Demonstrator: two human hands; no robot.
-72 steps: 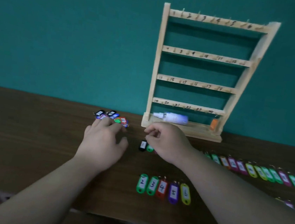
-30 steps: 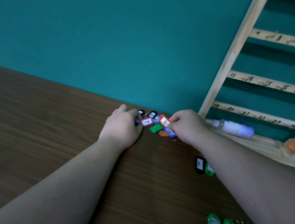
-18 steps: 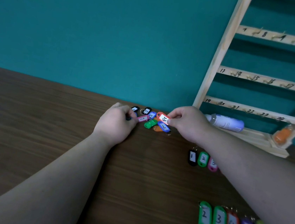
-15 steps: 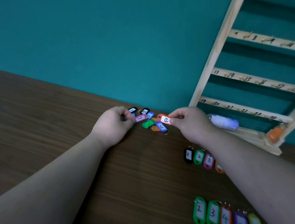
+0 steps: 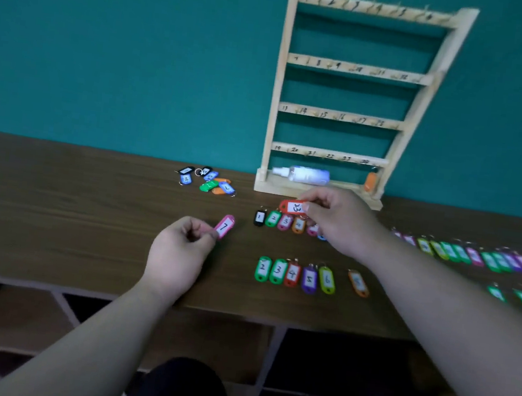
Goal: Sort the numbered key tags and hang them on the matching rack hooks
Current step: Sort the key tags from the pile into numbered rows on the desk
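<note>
1. Sorting is judged to be the step in hand: no tag is being carried to the rack [image 5: 275,101], which stands at the back edge of the desk [image 5: 57,207] with nearly all its numbered hooks bare.
2. The left hand [image 5: 182,250] is closed in a pinch on the pink tag [image 5: 224,227] marked 7. The tag is held toward the front edge with its label turned up, so the number can be read.
3. The right hand [image 5: 338,221] is closed on the red tag [image 5: 292,207] marked 23, gripped at one end. It is held just above the back row [image 5: 278,221], presumably for comparison with the numbers laid there.
4. The back row is laid between the rack's base and the front row [image 5: 293,274]. Both rows are ordered by rising number.
5. A lone orange tag [image 5: 358,283] is set apart from the front row; the gap is judged to be kept for a missing number.
6. A long row [image 5: 474,256] runs toward the desk's right edge; its numbers are too blurred to read.
7. An unsorted heap [image 5: 208,180] is left near the back edge, its tags overlapping.
8. A spray bottle [image 5: 301,174] lies on the rack's base.
</note>
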